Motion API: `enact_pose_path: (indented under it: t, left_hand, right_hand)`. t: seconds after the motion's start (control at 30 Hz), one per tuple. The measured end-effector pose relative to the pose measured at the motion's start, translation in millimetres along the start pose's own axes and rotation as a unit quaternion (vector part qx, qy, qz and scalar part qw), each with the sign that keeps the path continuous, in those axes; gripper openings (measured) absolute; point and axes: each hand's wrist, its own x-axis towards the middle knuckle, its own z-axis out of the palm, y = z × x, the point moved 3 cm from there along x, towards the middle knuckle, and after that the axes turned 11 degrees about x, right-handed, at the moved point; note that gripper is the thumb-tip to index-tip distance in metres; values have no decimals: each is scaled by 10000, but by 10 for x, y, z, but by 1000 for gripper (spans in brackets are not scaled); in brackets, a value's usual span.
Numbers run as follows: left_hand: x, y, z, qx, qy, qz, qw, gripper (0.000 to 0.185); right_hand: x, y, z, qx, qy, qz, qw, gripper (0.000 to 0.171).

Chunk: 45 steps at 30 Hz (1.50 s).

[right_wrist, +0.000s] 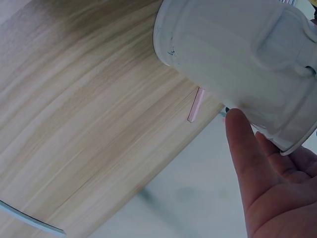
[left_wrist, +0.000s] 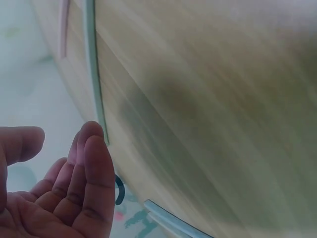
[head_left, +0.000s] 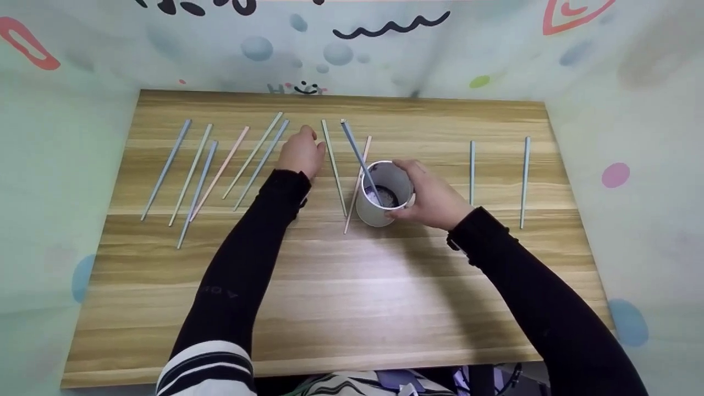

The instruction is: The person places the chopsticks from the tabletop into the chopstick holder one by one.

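wood-grain table (head_left: pixel 341 308) under us, pastel walls around. our right hand (head_left: pixel 434 201) curls round the white cup (head_left: pixel 385 192) at centre, tilted, with one blue chopstick (head_left: pixel 357 157) leaning inside. our left hand (head_left: pixel 301 154) hovers loosely spread, holding nothing, beside a green chopstick (head_left: pixel 334 168). we count ten sticks flat: six left, two by the cup, two right. risk, we reckon: tilt further and the stick slides out.
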Motion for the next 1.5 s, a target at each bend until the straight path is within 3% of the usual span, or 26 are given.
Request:
enact_pose_path:
  t: [0.27, 0.43, 0.57, 0.8, 1.1, 1.5]
  left_hand:
    - [193, 90, 138, 324, -64, 82, 9994, 41]
    - [311, 114, 172, 342, -230, -249, 9988, 46]
    - [379, 150, 164, 383, -204, -270, 9987, 46]
    - [436, 216, 137, 363, -74, -64, 9993, 41]
    - [565, 235, 183, 523, -159, -228, 9982, 34]
    - [606, 284, 221, 1299, -472, -263, 9901, 34]
  right_hand:
    - [-21, 50, 17, -21, 41, 14, 10000, 100]
    - [-11, 23, 4, -39, 33, 22, 10000, 101]
    - [-7, 9, -8, -78, 1, 67, 9999, 102]
    - [-5, 7, -10, -111, -24, 111, 9999, 103]
    - [-6, 8, -6, -102, -51, 161, 9998, 102]
    - [-14, 21, -10, -97, -14, 116, 9999, 103]
